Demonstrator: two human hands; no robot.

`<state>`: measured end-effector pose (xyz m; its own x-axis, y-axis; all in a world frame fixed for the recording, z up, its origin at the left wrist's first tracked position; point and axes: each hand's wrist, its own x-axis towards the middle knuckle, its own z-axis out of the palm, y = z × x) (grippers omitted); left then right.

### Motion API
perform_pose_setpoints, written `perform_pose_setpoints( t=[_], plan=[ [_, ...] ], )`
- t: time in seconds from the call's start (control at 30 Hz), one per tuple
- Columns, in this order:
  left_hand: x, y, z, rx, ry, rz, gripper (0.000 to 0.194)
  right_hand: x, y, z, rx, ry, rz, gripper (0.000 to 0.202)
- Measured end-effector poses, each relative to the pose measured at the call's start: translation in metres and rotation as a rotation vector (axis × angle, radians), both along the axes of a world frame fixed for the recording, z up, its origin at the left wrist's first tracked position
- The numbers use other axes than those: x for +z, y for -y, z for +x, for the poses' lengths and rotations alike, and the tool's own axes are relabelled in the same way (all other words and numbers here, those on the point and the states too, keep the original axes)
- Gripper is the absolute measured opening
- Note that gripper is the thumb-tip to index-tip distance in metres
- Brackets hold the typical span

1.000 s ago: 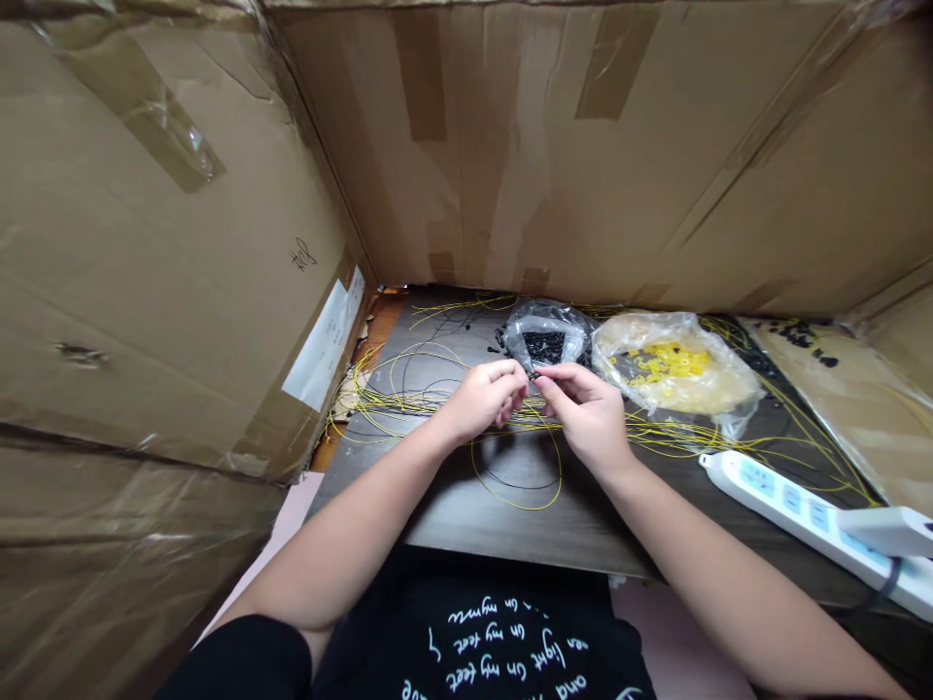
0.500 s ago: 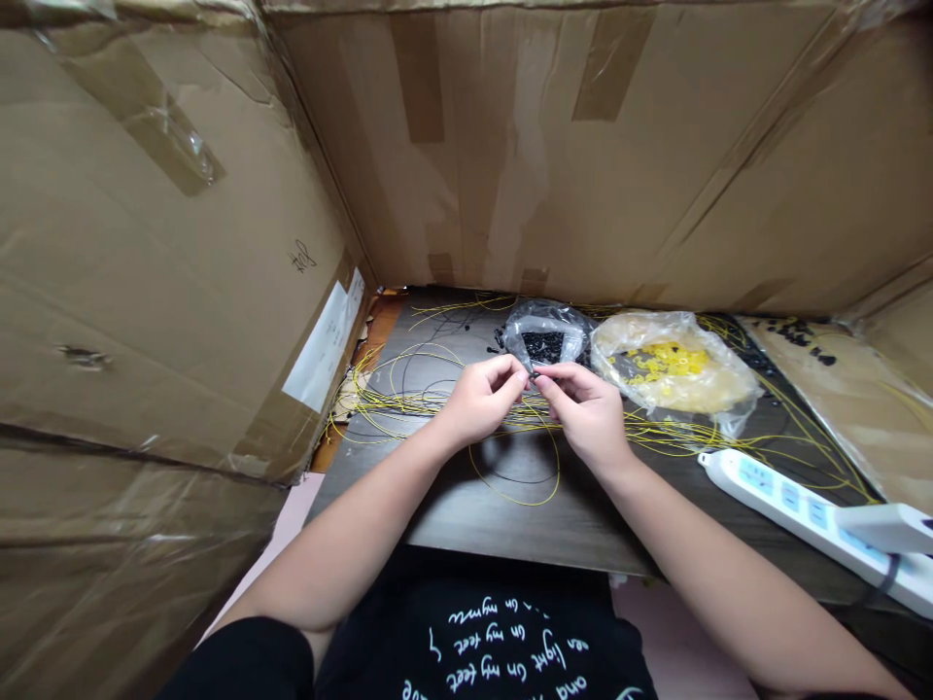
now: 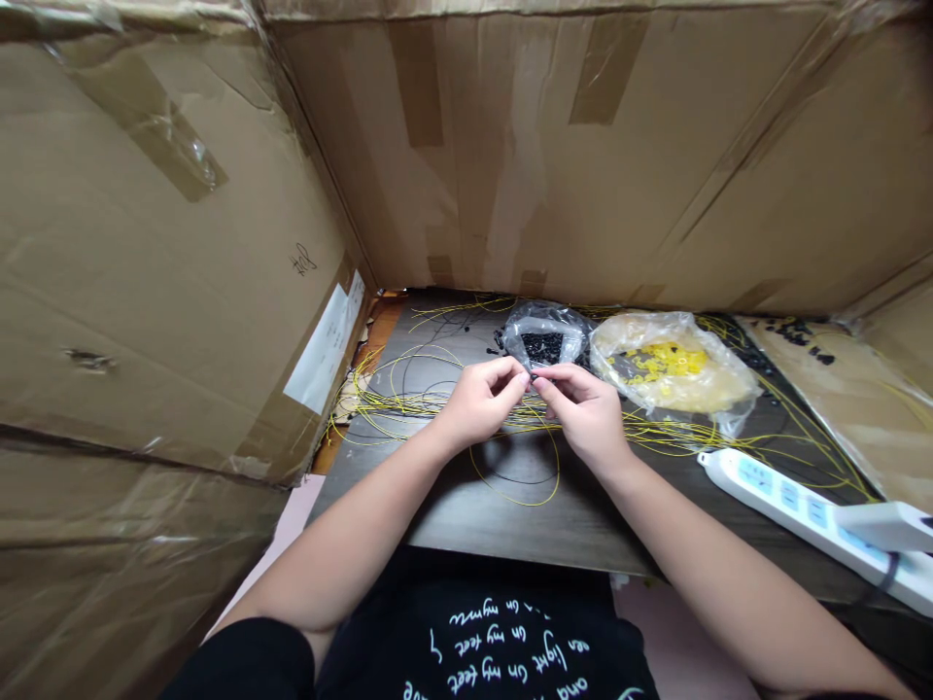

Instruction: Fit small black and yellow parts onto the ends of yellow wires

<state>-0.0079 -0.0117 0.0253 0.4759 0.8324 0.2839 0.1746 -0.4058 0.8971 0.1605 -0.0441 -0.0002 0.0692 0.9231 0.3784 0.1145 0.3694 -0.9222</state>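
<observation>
My left hand (image 3: 484, 399) and my right hand (image 3: 584, 406) meet over the table, thumbs and forefingers pinched close together. Between the fingertips is a small black piece (image 3: 533, 377), mostly covered, so its exact kind does not show. Below the hands hangs a loop of thin yellow wire (image 3: 558, 467), with a dark strand beside it. A bundle of yellow and black wires (image 3: 408, 402) runs across the table under both hands. Just beyond the fingers sits a clear plastic bag of small black parts (image 3: 543, 346).
Right of it lies an open plastic bag of yellow parts (image 3: 674, 374). A white power strip (image 3: 787, 501) with a plug lies at the right. Black pieces (image 3: 798, 335) rest on a cardboard sheet (image 3: 838, 389). Cardboard walls (image 3: 466, 175) enclose the table's back and left.
Both hands stay nearly where they were, pinched together. The black piece between the fingertips shows slightly differently; the view has shifted very little.
</observation>
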Motion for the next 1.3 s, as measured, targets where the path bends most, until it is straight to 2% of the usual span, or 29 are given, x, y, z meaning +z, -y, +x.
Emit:
perform_pose_setpoints(
  t=[0.33, 0.6, 0.7, 1.13, 1.3],
  plan=[
    [-0.0011, 0.0009, 0.0009, -0.003, -0.008, 0.072, 0.029, -0.0016, -0.0011, -0.0013, 0.017, -0.036, -0.007, 0.018],
    [-0.0069, -0.0015, 0.0038, 0.000, 0.102, -0.073, 0.028, -0.0040, -0.0045, -0.0004, -0.026, -0.114, -0.031, 0.021],
    [-0.0084, -0.0030, 0.0025, 0.010, 0.090, -0.071, 0.027, -0.0053, -0.0054, 0.0011, -0.029, -0.118, -0.036, 0.022],
    [-0.0043, -0.0002, 0.0018, 0.049, 0.023, 0.088, 0.021, -0.0036, -0.0063, 0.0062, -0.047, 0.090, 0.062, 0.019],
    [-0.0039, 0.0009, 0.0026, 0.061, 0.010, 0.124, 0.021, -0.0007, -0.0038, 0.0041, -0.056, 0.200, 0.169, 0.014]
  ],
)
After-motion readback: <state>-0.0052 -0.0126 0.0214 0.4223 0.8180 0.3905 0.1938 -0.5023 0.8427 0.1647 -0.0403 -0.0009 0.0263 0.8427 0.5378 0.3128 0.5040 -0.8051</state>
